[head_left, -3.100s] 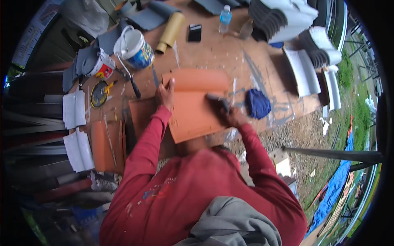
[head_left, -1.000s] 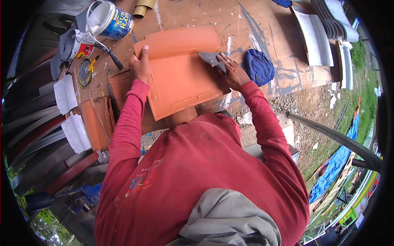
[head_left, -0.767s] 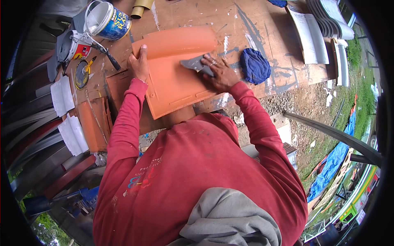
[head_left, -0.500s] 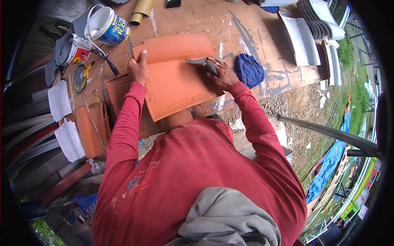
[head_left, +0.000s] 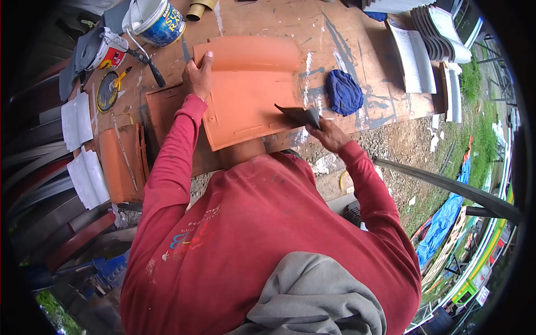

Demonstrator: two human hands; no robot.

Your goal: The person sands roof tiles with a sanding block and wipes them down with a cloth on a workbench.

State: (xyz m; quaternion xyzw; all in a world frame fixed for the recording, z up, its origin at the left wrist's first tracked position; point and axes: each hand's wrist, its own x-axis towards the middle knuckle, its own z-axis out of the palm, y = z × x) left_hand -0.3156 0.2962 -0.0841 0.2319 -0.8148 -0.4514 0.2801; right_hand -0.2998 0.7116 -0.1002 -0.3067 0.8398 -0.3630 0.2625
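Note:
An orange roof tile [head_left: 251, 92] with a raised curved roll along its far side lies on the wooden table. My left hand [head_left: 199, 75] grips its left edge, thumb on top and fingers wrapped round the side. Off the tile's lower right corner, my right hand [head_left: 330, 134] pinches a folded dark sheet of sandpaper [head_left: 301, 115]. The sheet's free corner sticks out over the tile; I cannot tell if it touches. Part of another orange tile [head_left: 162, 109] shows at the left, under my left forearm.
A crumpled blue cloth [head_left: 344, 92] rests right of the tile. Paint buckets [head_left: 159, 25] [head_left: 110, 51], a brush [head_left: 148, 67] and a round lid [head_left: 107, 91] stand at left. Grey curved tiles [head_left: 413, 58] are stacked at right. A metal bar [head_left: 441, 187] crosses the gravel.
My right hand has moved with the sandpaper from the middle right of the tile toward me, past its near right corner. My left hand keeps hold of the left edge. The view has shifted slightly.

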